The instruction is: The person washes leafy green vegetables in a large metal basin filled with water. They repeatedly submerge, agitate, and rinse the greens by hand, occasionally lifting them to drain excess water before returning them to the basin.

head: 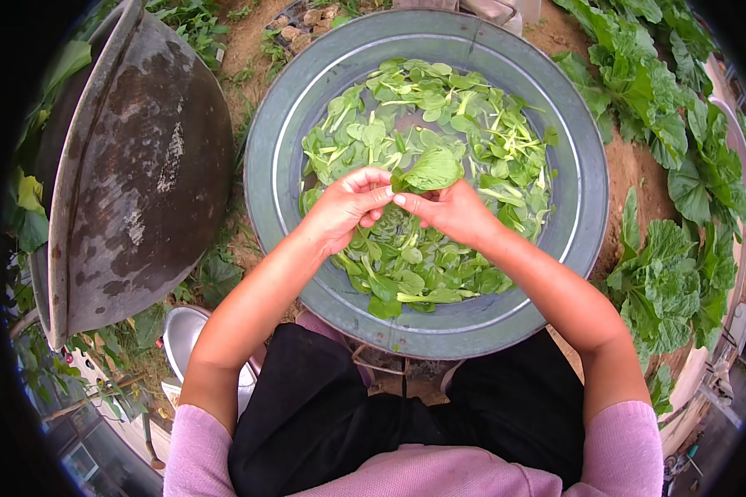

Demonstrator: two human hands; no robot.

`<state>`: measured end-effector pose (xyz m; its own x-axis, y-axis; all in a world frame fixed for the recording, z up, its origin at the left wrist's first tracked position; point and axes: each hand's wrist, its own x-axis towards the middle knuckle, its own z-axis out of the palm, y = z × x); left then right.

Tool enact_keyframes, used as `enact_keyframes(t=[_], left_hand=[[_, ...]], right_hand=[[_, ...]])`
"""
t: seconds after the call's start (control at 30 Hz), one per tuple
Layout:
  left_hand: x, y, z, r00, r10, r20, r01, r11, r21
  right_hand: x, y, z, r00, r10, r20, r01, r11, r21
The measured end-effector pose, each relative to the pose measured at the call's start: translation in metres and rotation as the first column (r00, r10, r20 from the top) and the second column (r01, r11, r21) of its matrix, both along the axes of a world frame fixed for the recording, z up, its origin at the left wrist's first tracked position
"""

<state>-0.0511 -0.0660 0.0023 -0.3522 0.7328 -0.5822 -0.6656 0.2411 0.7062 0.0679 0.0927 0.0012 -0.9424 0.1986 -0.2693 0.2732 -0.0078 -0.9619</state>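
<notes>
A large round metal basin (423, 332) stands in front of my knees, holding water with many loose green leaves (503, 143) afloat in it. Over the middle of the water, my left hand (354, 205) and my right hand (454, 211) meet, thumb tips nearly touching. Between them is a leafy green (434, 169), its broad leaf pointing up and away from me. The fingers of both hands close on its lower end. That gripped part is mostly hidden behind the fingers and thumbs.
A big stained metal vessel (143, 161) leans on its side at the left. Near my left elbow sits a silvery metal bowl (183, 335). Large leafy vegetable plants (659, 286) grow in soil along the right. Clods of soil (304, 31) lie beyond the basin.
</notes>
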Motion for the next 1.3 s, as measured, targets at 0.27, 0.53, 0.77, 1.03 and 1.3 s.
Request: enact_keyframes(t=[0.27,0.53,0.77,1.03,1.3], left_hand=[[-0.004,-0.003,0.007,0.947,-0.277,-0.165,0.252,0.955,-0.160],[-0.001,0.005,0.029,0.869,-0.285,-0.405,0.239,0.958,-0.160],[-0.001,0.006,0.013,0.951,-0.114,-0.288,0.057,0.979,-0.197],[-0.002,0.008,0.006,0.991,0.131,0.001,-0.130,0.982,-0.138],[0.010,0.010,0.011,0.983,0.183,-0.015,-0.184,0.981,-0.060]], right_hand=[[0.005,0.005,-0.006,0.996,0.087,0.002,-0.084,0.953,0.290],[0.007,0.007,-0.006,0.980,0.187,-0.061,-0.128,0.842,0.523],[0.003,0.001,0.005,0.984,0.179,0.004,-0.152,0.821,0.551],[0.005,0.005,-0.005,0.981,0.065,-0.184,0.040,0.856,0.515],[-0.003,0.000,-0.006,0.900,-0.363,0.241,0.432,0.814,-0.388]])
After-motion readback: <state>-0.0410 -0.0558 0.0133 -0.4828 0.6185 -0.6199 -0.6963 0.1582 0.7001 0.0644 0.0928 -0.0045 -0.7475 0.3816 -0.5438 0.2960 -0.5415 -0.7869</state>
